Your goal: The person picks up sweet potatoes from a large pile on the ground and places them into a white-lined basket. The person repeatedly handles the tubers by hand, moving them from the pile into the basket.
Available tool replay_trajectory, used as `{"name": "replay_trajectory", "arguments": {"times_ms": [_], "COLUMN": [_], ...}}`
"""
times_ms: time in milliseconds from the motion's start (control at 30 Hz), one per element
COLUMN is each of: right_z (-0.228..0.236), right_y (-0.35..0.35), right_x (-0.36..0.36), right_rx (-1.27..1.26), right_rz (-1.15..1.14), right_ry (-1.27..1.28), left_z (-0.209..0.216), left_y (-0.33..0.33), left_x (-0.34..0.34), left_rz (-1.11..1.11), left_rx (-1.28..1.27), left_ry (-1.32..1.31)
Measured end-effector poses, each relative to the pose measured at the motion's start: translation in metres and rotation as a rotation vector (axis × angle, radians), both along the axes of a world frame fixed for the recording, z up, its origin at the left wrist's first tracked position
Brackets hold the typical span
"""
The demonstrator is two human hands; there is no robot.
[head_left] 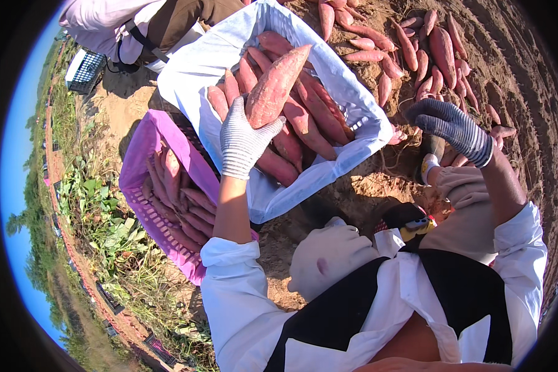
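My left hand [245, 137], in a striped knit glove, is closed round the lower end of a large sweet potato [278, 87]. That sweet potato is tilted, its tip up and to the right, above a crate with a pale blue-white liner [198, 62]. Several long reddish sweet potatoes [310, 127] lie inside the crate. My right hand [449, 127], in a matching glove with dark fingers, hovers right of the crate, near sweet potatoes on the soil. Its fingers are loosely bent, thumb apart, with nothing visible in them.
Left of the lined crate stands a pink-purple lined crate [167, 127] with smaller sweet potatoes. A pile of sweet potatoes [437, 56] lies on the soil at the far right. Another person [136, 28] is at the far left, near a dark crate [85, 71]. Green vines [99, 204] cover the left ground.
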State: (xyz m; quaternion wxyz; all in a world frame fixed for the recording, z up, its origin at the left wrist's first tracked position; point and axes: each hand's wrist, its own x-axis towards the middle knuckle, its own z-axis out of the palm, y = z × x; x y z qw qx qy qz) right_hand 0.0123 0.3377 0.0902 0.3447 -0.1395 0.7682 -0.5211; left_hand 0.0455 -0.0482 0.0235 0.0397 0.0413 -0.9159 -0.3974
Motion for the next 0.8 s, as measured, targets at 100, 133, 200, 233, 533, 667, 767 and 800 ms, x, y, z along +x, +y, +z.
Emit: {"name": "replay_trajectory", "arguments": {"times_ms": [100,133,200,233,533,667,767,800], "right_z": [-0.003,-0.003,-0.004,-0.006,0.01,0.022,0.014,0.012], "right_y": [-0.001,-0.001,0.0,0.002,0.016,0.045,0.069,0.082], "right_x": [0.002,0.003,0.003,0.003,-0.002,-0.014,-0.021,-0.023], "right_rx": [0.007,0.015,0.018,0.017,0.197,0.24,0.177,0.173], "right_rz": [0.039,0.044,0.055,0.054,0.151,0.096,0.033,0.035], "right_ry": [-0.076,-0.103,-0.114,-0.096,-0.055,0.03,0.014,0.04], "left_z": [-0.017,-0.018,-0.033,-0.04,-0.044,-0.065,-0.091,-0.078], "left_y": [-0.016,-0.02,-0.028,-0.03,-0.019,-0.014,-0.023,-0.006], "left_x": [0.007,0.01,0.022,0.028,0.031,0.031,0.036,0.033], "left_rz": [0.248,0.319,0.398,0.4,0.302,0.248,0.032,0.03], "left_rx": [0.707,0.673,0.701,0.768,0.184,-0.071,-0.594,-0.416], "left_ry": [-0.267,-0.319,-0.373,-0.379,-0.318,-0.421,-0.484,-0.566]}}
